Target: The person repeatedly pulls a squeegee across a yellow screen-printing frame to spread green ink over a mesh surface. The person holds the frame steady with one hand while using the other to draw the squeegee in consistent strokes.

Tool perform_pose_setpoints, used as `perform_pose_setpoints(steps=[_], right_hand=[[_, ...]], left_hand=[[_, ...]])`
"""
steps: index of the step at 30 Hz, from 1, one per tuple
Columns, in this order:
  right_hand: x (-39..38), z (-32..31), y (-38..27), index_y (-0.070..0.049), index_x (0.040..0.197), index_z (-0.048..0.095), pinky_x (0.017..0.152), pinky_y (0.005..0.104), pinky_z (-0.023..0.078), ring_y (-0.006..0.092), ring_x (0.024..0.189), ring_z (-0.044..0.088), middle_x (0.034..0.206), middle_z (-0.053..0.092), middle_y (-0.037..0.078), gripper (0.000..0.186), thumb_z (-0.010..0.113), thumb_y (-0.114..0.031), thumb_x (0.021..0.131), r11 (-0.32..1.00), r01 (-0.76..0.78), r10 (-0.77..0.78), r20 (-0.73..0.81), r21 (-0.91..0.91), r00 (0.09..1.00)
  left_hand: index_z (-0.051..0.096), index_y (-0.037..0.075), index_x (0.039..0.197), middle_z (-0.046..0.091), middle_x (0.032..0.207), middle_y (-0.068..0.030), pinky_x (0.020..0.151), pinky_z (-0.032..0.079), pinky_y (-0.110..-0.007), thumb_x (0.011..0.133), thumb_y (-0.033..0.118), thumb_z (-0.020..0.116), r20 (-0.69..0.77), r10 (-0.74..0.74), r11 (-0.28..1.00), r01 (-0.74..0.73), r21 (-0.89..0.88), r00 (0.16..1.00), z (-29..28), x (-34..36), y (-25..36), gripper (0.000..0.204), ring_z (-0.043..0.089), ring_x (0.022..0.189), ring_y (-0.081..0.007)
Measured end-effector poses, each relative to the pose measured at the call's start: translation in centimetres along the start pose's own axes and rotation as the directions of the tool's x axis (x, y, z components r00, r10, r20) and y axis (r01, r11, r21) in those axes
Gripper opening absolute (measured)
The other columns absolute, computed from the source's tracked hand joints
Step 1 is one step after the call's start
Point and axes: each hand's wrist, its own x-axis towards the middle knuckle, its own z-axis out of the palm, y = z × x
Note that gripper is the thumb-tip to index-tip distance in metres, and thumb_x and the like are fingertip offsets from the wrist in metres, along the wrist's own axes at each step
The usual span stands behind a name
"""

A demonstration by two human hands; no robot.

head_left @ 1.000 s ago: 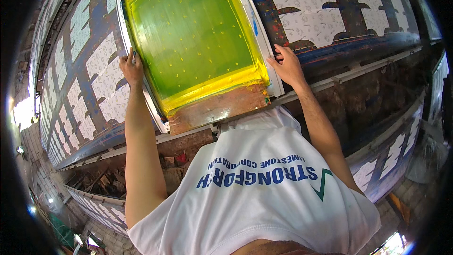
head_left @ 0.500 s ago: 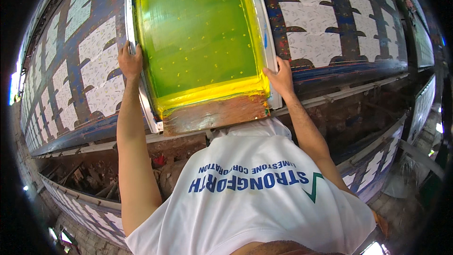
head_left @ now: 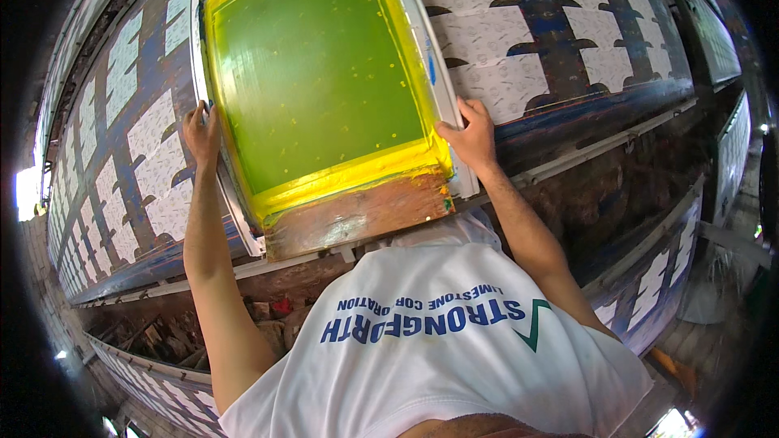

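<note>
The 2 hands are apart, each wrapped on 1 side rail of the green-meshed screen-printing frame (head_left: pixel 316 73) between them: left hand (head_left: pixel 201 136) on the left rail, right hand (head_left: pixel 473 138) on the right. Uneven pulling could skew it over the surface (head_left: pixel 550 32); any wet ink underneath might then smear the white patterned panels (head_left: pixel 499 85) beyond the right hand.

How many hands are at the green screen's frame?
2: the left hand at the white frame's left side, the right hand at its right. No others show.
</note>
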Motion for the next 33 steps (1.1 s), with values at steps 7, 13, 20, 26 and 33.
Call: perform_pose_setpoints(steps=[7, 13, 20, 26, 33], right_hand=[[5.6, -11.4, 12.7, 0.008, 0.134, 0.064, 0.097, 0.0438, 0.054, 0.0315, 0.111, 0.065, 0.118, 0.062, 0.019, 0.062, 0.084, -0.022, 0.083, 0.986, -0.153, 0.155, 0.022, -0.073, 0.988], [8.1, -20.3, 22.1, 0.009, 0.144, 0.058, 0.100, 0.0427, 0.051, 0.0314, 0.118, 0.061, 0.124, 0.059, 0.020, 0.072, 0.082, -0.026, 0.086, 0.977, -0.189, 0.199, 0.096, -0.102, 0.975], [9.0, -24.8, 26.7, 0.007, 0.140, 0.060, 0.098, 0.0384, 0.052, 0.0283, 0.111, 0.064, 0.117, 0.061, 0.016, 0.065, 0.081, -0.021, 0.086, 0.971, -0.182, 0.201, 0.120, -0.155, 0.972], [9.8, -26.7, 27.9, 0.009, 0.140, 0.060, 0.095, 0.0437, 0.054, 0.0326, 0.113, 0.063, 0.116, 0.059, 0.018, 0.071, 0.082, -0.028, 0.084, 0.971, -0.125, 0.162, 0.176, -0.202, 0.971], [10.1, -27.1, 27.8, 0.011, 0.138, 0.060, 0.092, 0.0433, 0.056, 0.0335, 0.109, 0.065, 0.119, 0.060, 0.019, 0.071, 0.082, -0.029, 0.083, 0.951, 0.013, 0.055, 0.211, -0.308, 0.976]], left_hand=[[0.076, 0.007, 0.121, 0.069, 0.108, -0.0167, 0.089, 0.053, -0.043, 0.093, 0.030, 0.079, -0.011, 0.036, 0.997, -0.035, 0.075, 0.999, 8.7, -0.2, 16.3, 0.037, 0.065, 0.101, -0.0330], [0.076, 0.007, 0.120, 0.067, 0.103, -0.0142, 0.089, 0.052, -0.043, 0.094, 0.031, 0.078, -0.020, 0.031, 0.997, -0.030, 0.064, 0.999, 15.5, -2.4, 28.0, 0.036, 0.063, 0.100, -0.0320], [0.075, 0.007, 0.125, 0.066, 0.107, -0.0131, 0.092, 0.051, -0.043, 0.094, 0.031, 0.078, 0.020, -0.035, 0.992, 0.033, 0.123, 0.999, 18.0, -4.2, 34.1, 0.040, 0.062, 0.103, -0.0307], [0.074, 0.006, 0.126, 0.067, 0.109, -0.0130, 0.095, 0.051, -0.043, 0.095, 0.031, 0.077, -0.013, -0.086, 0.994, 0.087, 0.064, 0.996, 18.9, -5.3, 36.2, 0.040, 0.062, 0.107, -0.0315], [0.074, 0.008, 0.128, 0.067, 0.112, -0.0118, 0.095, 0.051, -0.043, 0.094, 0.033, 0.077, -0.024, -0.097, 0.991, 0.099, 0.088, 0.995, 18.5, -5.9, 36.4, 0.043, 0.062, 0.109, -0.0315]])
